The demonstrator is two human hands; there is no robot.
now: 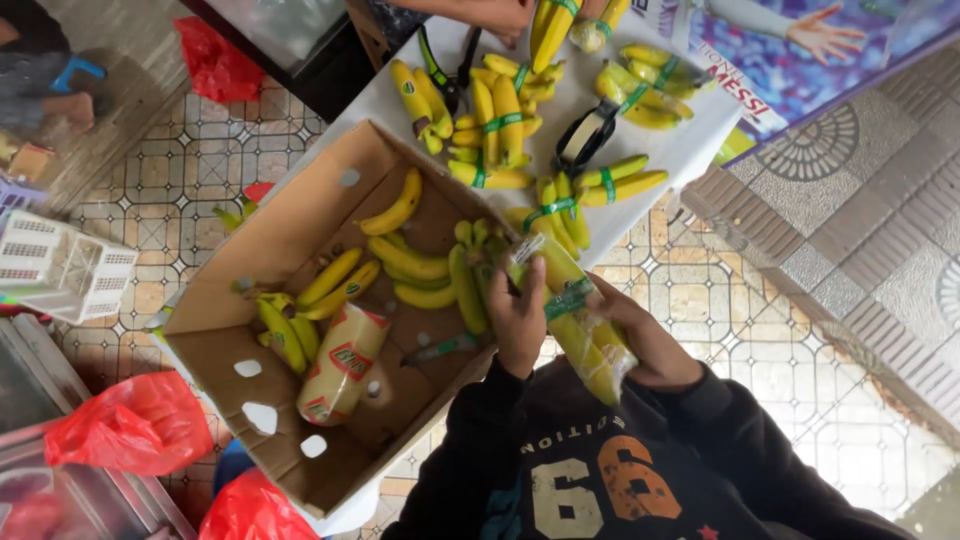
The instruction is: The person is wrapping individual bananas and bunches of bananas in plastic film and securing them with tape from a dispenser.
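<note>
Both hands, left (pixel 519 322) and right (pixel 648 345), close around a plastic-wrapped banana bunch (pixel 578 318) just beside the cardboard box (pixel 300 225) of loose bananas (pixel 405 265), apparently steadying its green band (pixel 568 298).

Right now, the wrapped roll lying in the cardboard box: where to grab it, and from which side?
Probably across the middle of the wrapped roll, coming straight down from above. It lies flat on the floor of the cardboard box, long and rounded, with its long sides bare. The loose bananas crowd its upper end, so the middle is clearer. Both the left hand and the right hand are occupied with a bagged banana bunch.
</note>
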